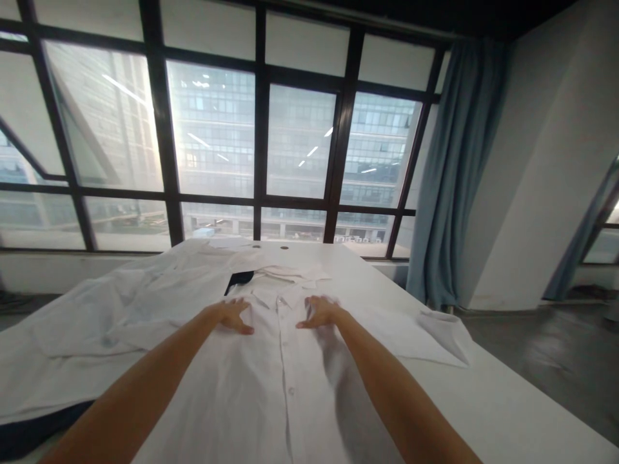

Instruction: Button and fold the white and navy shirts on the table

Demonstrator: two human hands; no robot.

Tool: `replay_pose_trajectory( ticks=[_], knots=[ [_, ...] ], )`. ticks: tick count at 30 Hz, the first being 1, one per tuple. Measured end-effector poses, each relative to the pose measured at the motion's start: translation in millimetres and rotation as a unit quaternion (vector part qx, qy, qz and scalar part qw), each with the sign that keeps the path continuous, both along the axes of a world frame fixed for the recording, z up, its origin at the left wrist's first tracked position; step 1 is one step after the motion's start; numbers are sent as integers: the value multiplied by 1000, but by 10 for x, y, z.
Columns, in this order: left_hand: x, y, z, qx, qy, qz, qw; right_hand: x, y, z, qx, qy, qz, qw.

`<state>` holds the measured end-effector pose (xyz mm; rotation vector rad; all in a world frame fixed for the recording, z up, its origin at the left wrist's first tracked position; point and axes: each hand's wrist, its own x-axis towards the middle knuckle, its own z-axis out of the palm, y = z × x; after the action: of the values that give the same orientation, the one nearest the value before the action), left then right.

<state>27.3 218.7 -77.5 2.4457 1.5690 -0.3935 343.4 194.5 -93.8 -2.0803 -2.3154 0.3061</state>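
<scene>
A white button-up shirt (pixel 261 380) lies front side up on the table, its collar pointing toward the windows and its button placket running down the middle. My left hand (pixel 235 316) rests on the shirt's left shoulder area, thumb stretched toward the placket and fingers spread. On the other side of the collar, my right hand (pixel 319 312) touches the fabric with its thumb apart from the fingers. One sleeve (pixel 425 335) extends to the right across the table. The fingertips of both hands are partly hidden.
The white table (pixel 483 399) reaches toward the windows. More white garments (pixel 111 309) lie spread on the left. A dark piece (pixel 239 280) shows beside the collar, and dark cloth (pixel 43 425) at the lower left. A blue curtain (pixel 464 167) hangs at the right.
</scene>
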Motion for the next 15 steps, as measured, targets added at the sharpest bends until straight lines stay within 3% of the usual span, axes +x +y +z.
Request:
replay_pose_trajectory(
  ticks=[4, 8, 11, 13, 15],
  knots=[
    [-37, 130, -237, 119, -74, 3, 990, 141, 180, -97, -8, 10, 9, 1000],
    [-53, 130, -434, 201, -104, -21, 974, 148, 156, -147, 46, -9, -30, 998],
    [-75, 54, -388, 236, -114, -33, 964, 9, -29, -68, 162, -78, -31, 983],
    [-167, -11, -280, 272, -119, -27, 955, -130, -222, 25, 231, -110, 8, 967],
    [-364, -68, -145, 301, -118, 8, 946, -272, -451, 121, 255, -120, 47, 958]
  ],
)
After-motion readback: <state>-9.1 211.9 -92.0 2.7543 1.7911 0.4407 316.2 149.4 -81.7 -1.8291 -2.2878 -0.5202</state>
